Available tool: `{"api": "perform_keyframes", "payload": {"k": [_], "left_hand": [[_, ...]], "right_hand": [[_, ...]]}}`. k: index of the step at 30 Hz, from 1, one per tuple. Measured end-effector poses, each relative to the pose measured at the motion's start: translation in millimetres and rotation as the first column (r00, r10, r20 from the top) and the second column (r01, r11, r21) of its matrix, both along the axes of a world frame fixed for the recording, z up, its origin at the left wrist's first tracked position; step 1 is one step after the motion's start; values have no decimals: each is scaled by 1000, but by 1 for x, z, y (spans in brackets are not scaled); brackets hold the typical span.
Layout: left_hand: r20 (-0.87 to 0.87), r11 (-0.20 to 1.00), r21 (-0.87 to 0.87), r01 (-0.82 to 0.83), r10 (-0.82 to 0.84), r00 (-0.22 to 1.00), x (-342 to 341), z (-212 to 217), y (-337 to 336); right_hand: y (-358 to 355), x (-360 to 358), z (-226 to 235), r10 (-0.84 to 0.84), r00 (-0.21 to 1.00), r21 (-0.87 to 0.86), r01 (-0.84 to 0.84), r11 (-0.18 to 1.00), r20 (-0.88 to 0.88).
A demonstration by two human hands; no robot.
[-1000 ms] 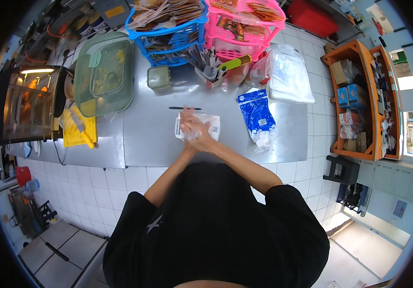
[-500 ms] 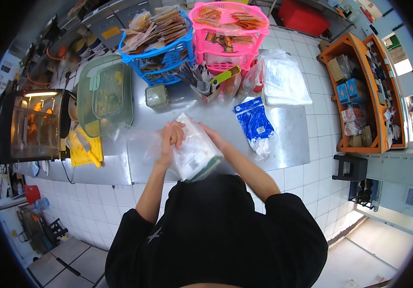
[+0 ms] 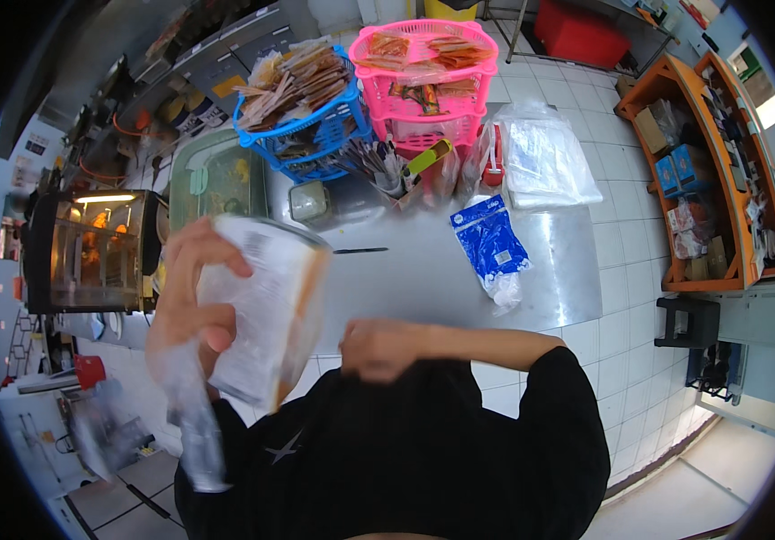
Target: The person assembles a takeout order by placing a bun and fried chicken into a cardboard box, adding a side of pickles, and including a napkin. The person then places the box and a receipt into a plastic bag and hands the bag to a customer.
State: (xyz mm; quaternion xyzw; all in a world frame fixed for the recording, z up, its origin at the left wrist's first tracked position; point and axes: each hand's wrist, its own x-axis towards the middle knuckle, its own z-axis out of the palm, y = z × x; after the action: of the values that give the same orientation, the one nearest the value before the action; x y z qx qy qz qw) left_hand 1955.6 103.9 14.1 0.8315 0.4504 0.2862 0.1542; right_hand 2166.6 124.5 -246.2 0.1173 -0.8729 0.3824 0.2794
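My left hand (image 3: 191,301), smeared by motion, is closed around one side of a white rectangular printed package (image 3: 266,306) with a brownish edge. It holds the package upright, raised above the table's near left side. A clear plastic bag (image 3: 198,432) hangs below that hand, beside my forearm. My right hand (image 3: 380,349) is curled closed in front of my dark shirt, apart from the package; what it holds, if anything, is hidden. A thin dark stick, perhaps a pen (image 3: 360,250), lies on the metal table (image 3: 405,279). The blue packet (image 3: 488,238) lies flat farther right.
Stacked blue baskets (image 3: 302,117) and pink baskets (image 3: 423,81) full of flat packs stand at the back. A small lidded tub (image 3: 308,200), a large green container (image 3: 216,184) and a glass-fronted heated cabinet (image 3: 90,252) are leftward. Clear bags (image 3: 549,162) lie right; an orange shelf (image 3: 720,180) stands beyond.
The package has moved left and up toward me, now in my left hand only. My right hand has let go of it and drawn back to my chest. The dark stick has come into view.
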Motion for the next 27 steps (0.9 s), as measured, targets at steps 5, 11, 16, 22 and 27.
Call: {"api": "perform_keyframes", "payload": {"k": [5, 11, 16, 22, 27], "left_hand": [[61, 973, -190, -134, 147, 987, -25, -48, -17], [486, 804, -586, -106, 452, 748, -18, -137, -23], [548, 900, -369, -229, 411, 729, -7, -132, -24], [432, 925, -233, -302, 376, 820, -39, -71, -28], [201, 813, -323, -485, 560, 804, -70, -84, -67]], "right_hand": [[58, -23, -26, 297, 827, -867, 386, 316, 477], [27, -86, -33, 128, 963, -856, -146, -495, -239], [35, -52, -5, -136, 966, -974, -226, -12, -222], [14, 11, 65, 7, 901, -411, -204, 888, -433], [135, 21, 40, -763, 626, -387, 752, 534, 163]]}}
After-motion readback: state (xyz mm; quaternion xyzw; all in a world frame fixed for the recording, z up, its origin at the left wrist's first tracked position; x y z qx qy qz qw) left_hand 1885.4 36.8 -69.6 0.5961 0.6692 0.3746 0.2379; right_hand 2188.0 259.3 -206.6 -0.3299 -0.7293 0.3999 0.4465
